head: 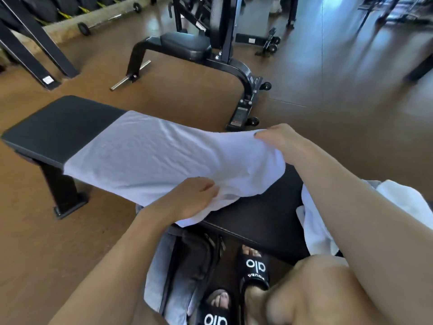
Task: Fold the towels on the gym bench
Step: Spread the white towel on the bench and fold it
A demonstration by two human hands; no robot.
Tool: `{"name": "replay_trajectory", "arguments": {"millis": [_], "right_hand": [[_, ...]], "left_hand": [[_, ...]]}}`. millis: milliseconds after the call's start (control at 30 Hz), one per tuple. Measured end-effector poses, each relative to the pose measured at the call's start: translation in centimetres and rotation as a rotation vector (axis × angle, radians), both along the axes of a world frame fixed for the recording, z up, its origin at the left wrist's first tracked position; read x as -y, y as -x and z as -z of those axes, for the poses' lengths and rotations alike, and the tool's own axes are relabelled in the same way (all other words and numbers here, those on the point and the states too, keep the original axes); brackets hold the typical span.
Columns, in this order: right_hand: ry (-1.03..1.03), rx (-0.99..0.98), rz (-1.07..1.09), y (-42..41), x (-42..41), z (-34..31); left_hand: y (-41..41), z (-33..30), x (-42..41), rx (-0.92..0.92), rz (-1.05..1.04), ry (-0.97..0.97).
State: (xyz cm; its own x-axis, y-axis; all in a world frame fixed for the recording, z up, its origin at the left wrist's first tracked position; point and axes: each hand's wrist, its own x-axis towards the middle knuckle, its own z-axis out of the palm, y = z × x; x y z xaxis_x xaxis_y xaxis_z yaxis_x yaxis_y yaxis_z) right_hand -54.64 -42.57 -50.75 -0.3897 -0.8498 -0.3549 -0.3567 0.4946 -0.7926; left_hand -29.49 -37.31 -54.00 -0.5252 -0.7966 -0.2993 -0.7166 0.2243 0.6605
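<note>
Lifting near end of white towel [150,156] off flat bench [54,127], left hand [194,198] pinching 6 o'clock corner, right hand [278,137] gripping 3 o'clock corner; first fold barely begun, crumpled towel pile [314,228] at 4 o'clock untouched.

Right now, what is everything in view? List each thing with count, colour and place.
towel: one, white, spread along the flat bench, right end lifted
flat bench: one, black, across the middle
towel heap: one, white, on the bench's right end
cloth: one, grey, on the floor under the bench
adjustable bench: one, black, behind
barbell: one, far left on the floor
slides: two, black with white lettering, on the feet below
left hand: grip on the towel's near edge
right hand: grip on the towel's far corner
</note>
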Motion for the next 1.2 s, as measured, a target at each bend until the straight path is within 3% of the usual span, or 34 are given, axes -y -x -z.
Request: {"name": "replay_trajectory", "arguments": {"millis": [133, 200, 267, 300, 433, 500, 633, 767, 833, 900, 1000, 1033, 1100, 1200], "right_hand": [[-0.140, 0.168, 0.103, 0.9, -0.9, 1.9], [-0.248, 0.163, 0.001, 1.6, -1.4, 3.2], [-0.269, 0.217, -0.012, 1.9, -2.1, 3.3], [-0.267, 0.276, 0.011, 1.8, -2.5, 3.0], [-0.215, 0.459, 0.037, 2.1, -3.5, 2.6], [-0.153, 0.547, 0.066, 2.2, -4.1, 2.3], [-0.015, 0.597, 0.244, 2.6, -4.4, 2.2], [0.102, 0.469, 0.371, 2.9, -4.0, 2.7], [0.107, 0.412, 0.394, 2.8, -3.9, 2.9], [0.111, 0.325, 0.415, 2.9, -3.7, 3.1], [0.133, 0.035, 0.396, 3.0, -3.7, 3.0], [0.135, -0.063, 0.362, 3.1, -3.5, 3.2], [0.068, -0.225, 0.258, 2.8, -3.5, 3.5], [-0.107, -0.442, 0.091, 1.8, -3.5, 3.6]], "left_hand": [[-0.9, 0.1, -0.4, -0.019, -0.073, 0.029], [-0.6, 0.5, -0.9, 0.046, -0.034, 0.291], [0.0, 0.6, -1.2, 0.090, 0.126, 0.587], [0.3, 0.6, -1.4, 0.090, 0.211, 0.647], [1.8, 1.1, -2.8, 0.184, 0.437, 0.642], [2.2, 1.6, -3.3, 0.289, 0.391, 0.635], [2.6, 2.0, -3.0, 0.311, 0.238, 0.733], [1.8, 2.5, -2.4, 0.322, 0.201, 0.737], [1.6, 1.9, -2.5, 0.234, 0.205, 0.677], [1.6, 0.6, -3.1, 0.079, 0.214, 0.428], [1.3, -1.5, -4.4, -0.073, 0.277, -0.163], [1.1, -1.7, -4.5, -0.111, 0.278, -0.275], [0.9, -1.5, -4.2, -0.254, 0.204, -0.312], [0.4, 0.2, -3.0, -0.337, 0.022, -0.103]]}}
